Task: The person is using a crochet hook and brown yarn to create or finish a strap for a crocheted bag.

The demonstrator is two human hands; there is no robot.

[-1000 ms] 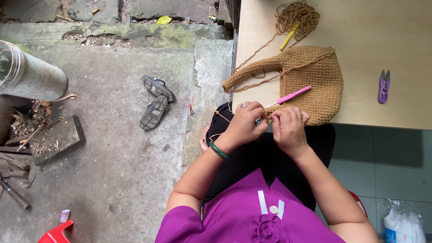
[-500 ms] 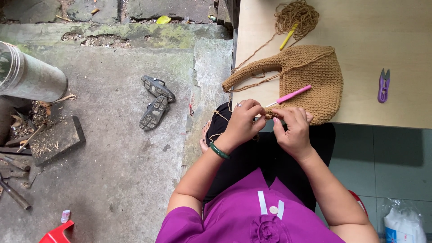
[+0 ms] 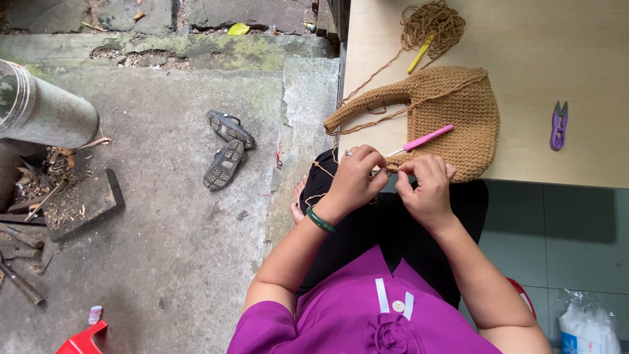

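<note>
The left hand (image 3: 354, 180) is pinched shut on a strand of tan yarn (image 3: 321, 172) that loops down over the lap, its fingers curled tight at the working edge. Just beside it, the right hand (image 3: 426, 190) grips the pink hook (image 3: 422, 139), thumb and forefinger pressed together on the shaft near its working end.

The hook lies with its long axis slanting from lower left to upper right: the tip points left and slightly down into the gap between the two hands, and the handle rises over the bag (image 3: 452, 118). The bag rests on the counter (image 3: 590, 65) at its near edge, strap reaching out to the left.

Risks, as I judge them: the bag sits close enough to the edge that a tug on the yarn could drag it off; the slack loop on the lap could snag; a loosened pinch could drop the stitch. The purple snips (image 3: 558, 124) lie well apart to the right.
</note>
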